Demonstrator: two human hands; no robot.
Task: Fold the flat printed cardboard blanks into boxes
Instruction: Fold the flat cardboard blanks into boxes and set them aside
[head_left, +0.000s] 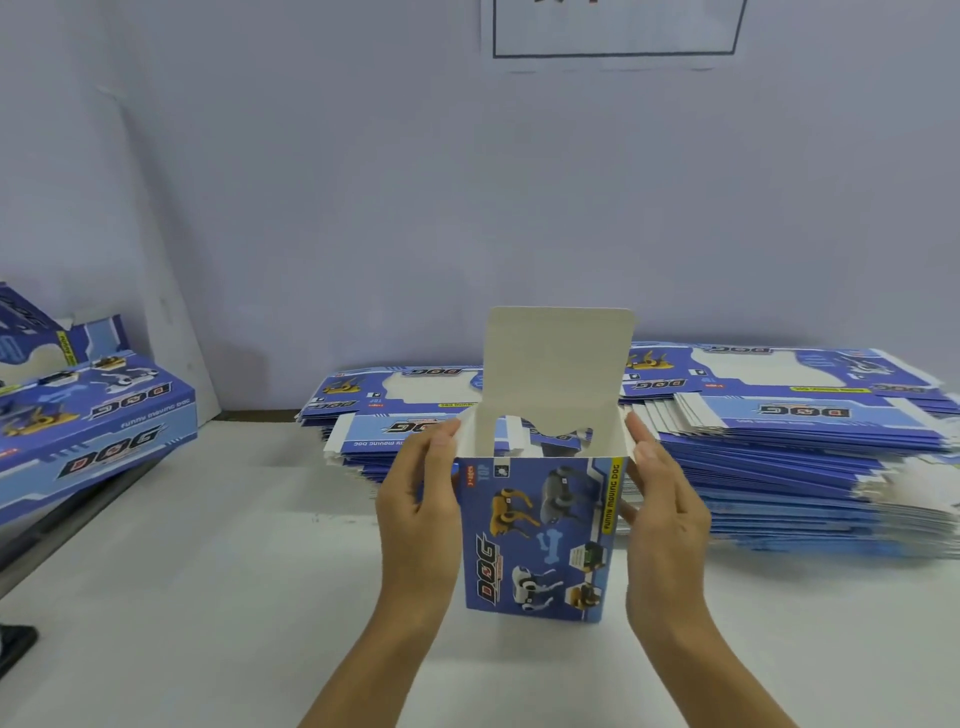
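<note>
A: Where is the box (537, 540) just now?

B: Standing upright on the white tabletop (208, 597), toward its near edge and about midway along it. The left hand (418, 512) holds its left wall and the right hand (662, 519) its right wall, fingertips up at the side flaps; the grip looks light, with the fingers fairly straight.

A: Is the top closed?

B: No. The tall white lid flap (558, 364) stands straight up at the far side, and the mouth is open.

A: What can you read on it?

B: "DOG" in big letters, sideways, and "FUNNY MOVING DOG" on a yellow strip up the right edge, with pictures of toy dogs.

A: And the blanks?

B: Stacks of flat blanks (779, 431) lie along the far edge behind the box, printed "DOG" upside down. A finished box (88, 421) sits at the left edge, also reading "DOG" and "FUNNY MOVING DOG".
</note>
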